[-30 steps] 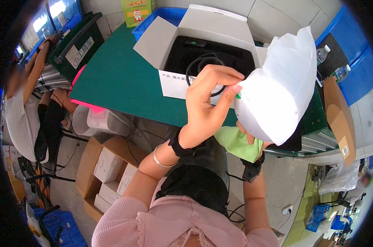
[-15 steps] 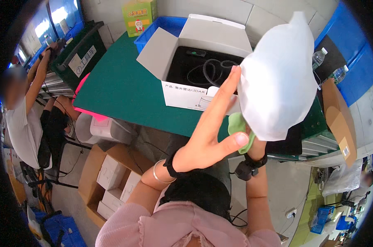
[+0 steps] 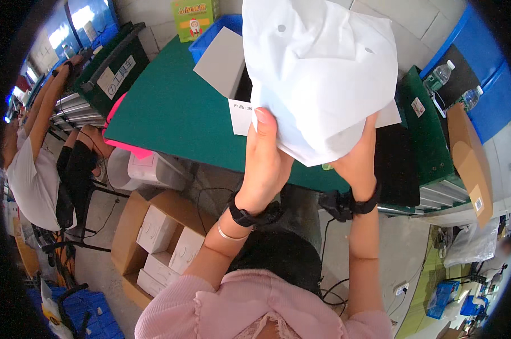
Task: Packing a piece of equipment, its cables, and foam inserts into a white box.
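A wrinkled white bag (image 3: 329, 73) with small round holes is raised over the table in front of me, and its contents are hidden. My left hand (image 3: 267, 164) grips its lower left edge, thumb on the near face. At the lower right, my right hand (image 3: 358, 161) is closed on the bag, with its fingertips out of sight behind it. A sliver of something green (image 3: 327, 166) shows by my right palm. Behind the bag stands an open white carton (image 3: 241, 116), mostly covered, with one flap (image 3: 220, 62) folded out to the left.
The green table (image 3: 171, 113) holds a blue bin (image 3: 213, 39) and a green-yellow box (image 3: 194, 20). Below left, a brown carton (image 3: 128, 226) contains several white boxes. Plastic bottles (image 3: 440, 76) stand at the right. A seated person (image 3: 38, 181) is on the left.
The bag has moved left and turned, now covering most of the white carton. My left hand has gone from spread beside the bag to gripping it. The green thing is now mostly hidden.
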Demonstrator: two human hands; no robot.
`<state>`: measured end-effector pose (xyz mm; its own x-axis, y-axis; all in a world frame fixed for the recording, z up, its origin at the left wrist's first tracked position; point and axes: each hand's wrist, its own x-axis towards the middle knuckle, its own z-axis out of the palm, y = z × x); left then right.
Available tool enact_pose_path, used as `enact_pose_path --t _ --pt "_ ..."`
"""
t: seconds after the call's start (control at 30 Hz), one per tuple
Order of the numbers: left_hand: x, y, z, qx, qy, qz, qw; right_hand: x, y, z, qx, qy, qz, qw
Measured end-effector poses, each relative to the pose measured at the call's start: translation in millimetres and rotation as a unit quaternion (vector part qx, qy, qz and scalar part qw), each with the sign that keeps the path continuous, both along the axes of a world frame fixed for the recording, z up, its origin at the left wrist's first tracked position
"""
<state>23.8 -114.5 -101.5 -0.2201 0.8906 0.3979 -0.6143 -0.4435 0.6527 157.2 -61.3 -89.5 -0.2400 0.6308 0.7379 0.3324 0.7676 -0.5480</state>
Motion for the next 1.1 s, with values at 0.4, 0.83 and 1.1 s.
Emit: enact_pose_path --t 0.4,0.83,1.1 --pt "-15.0 -3.1 -17.0 -0.004 0.097 -0.052 0.994 22.9 37.1 -76.8 0.081 -0.112 0.018 0.99" --pt "-9.0 -5.4 -41.4 -0.006 0.276 0.016 0.961 15.6 24.0 -86.4 0.023 0.089 0.001 0.996" --pt "-13.7 5.5 -26.6 0.033 0.285 -0.009 0.958 8.1 22.0 -86.0 0.009 0.155 -0.007 0.988"
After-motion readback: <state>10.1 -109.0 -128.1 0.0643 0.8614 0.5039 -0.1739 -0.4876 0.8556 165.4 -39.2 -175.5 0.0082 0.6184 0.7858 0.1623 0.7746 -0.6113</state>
